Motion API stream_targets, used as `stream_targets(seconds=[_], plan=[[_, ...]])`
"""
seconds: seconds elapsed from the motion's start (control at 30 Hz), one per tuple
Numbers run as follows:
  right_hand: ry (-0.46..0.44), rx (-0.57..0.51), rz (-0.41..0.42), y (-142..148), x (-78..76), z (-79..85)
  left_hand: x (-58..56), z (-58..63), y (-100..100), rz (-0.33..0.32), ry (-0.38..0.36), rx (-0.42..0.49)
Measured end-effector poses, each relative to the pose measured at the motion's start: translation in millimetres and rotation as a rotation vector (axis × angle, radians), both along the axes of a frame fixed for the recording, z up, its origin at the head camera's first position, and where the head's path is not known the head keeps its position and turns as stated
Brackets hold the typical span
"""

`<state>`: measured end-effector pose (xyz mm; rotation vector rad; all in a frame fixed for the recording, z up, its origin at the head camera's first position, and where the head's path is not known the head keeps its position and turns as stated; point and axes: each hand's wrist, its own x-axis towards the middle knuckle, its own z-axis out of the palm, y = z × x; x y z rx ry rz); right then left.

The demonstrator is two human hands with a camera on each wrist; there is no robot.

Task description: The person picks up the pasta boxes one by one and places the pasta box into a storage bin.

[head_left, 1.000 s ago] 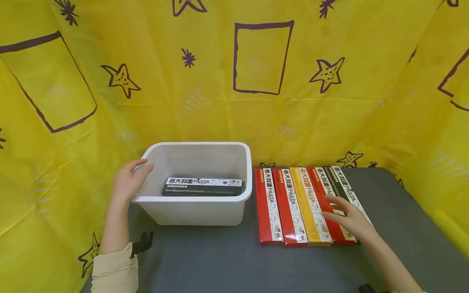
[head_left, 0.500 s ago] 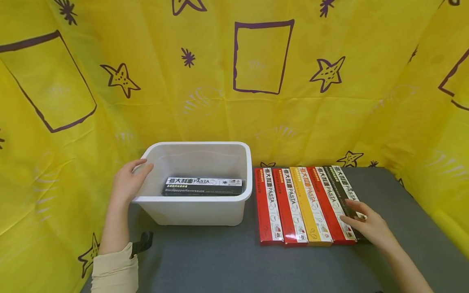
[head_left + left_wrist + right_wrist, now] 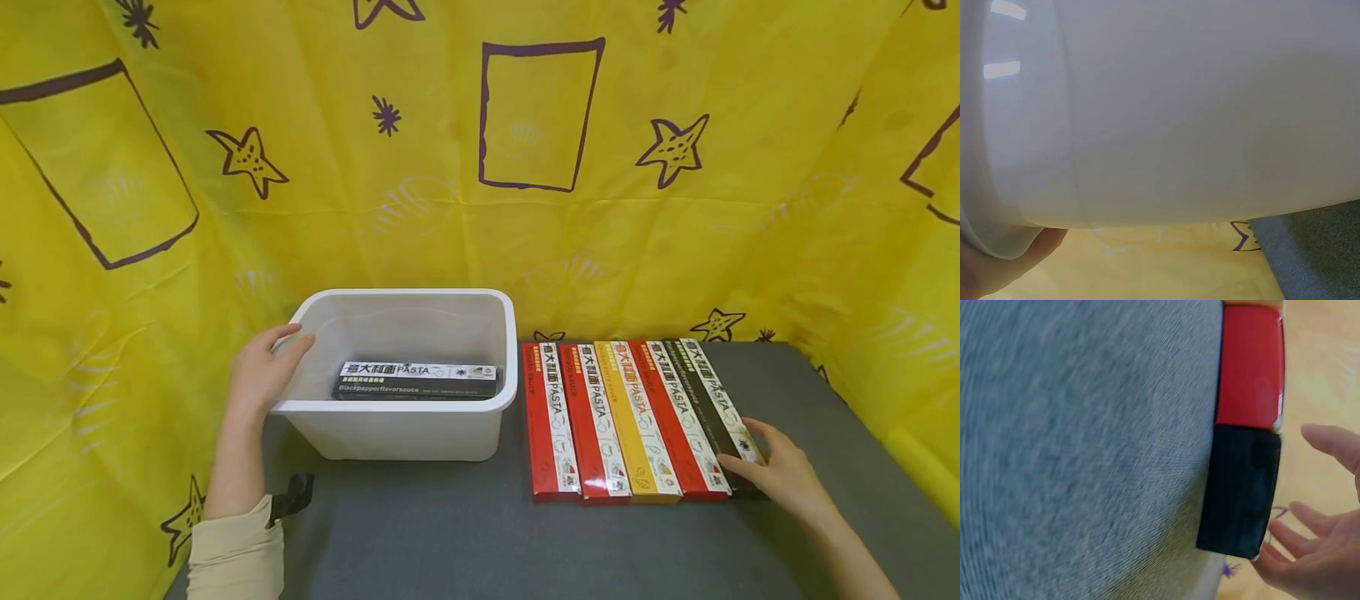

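My left hand [image 3: 262, 367] grips the left rim of the white plastic bin [image 3: 405, 433], fingers over its edge; in the left wrist view the bin's outer wall fills most of the frame. Inside the bin lies a black pasta box [image 3: 416, 383]. My right hand [image 3: 783, 471] hovers at the near end of another black pasta box [image 3: 693, 387], the rightmost of a row on the table. Its thumb and fingers are spread over that box. From the right wrist view, the fingers [image 3: 1300, 544] are right at the black box's corner.
Left of that black box lie a red pasta box [image 3: 663, 400], a yellow pasta box [image 3: 626, 425] and two more red boxes, side by side. The dark grey table [image 3: 420, 533] meets a yellow patterned cloth [image 3: 420, 242] behind and at both sides.
My right hand has moved right and toward me, from above the red box to the near end of the rightmost black box. The left hand stays on the bin's rim.
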<state>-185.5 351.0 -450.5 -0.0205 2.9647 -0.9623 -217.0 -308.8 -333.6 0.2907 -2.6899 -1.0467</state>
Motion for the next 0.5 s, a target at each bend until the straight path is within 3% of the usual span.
stream_targets(seconds=[0.3, 0.5], plan=[[-0.037, 0.010, 0.063, 6.7, -6.2, -10.0, -0.7, 0.9, 0.2, -0.002, -0.002, 0.004], [-0.086, -0.028, 0.053, 6.6, -7.7, -10.6, 0.8, 1.1, 0.8, 0.000, 0.002, 0.006]])
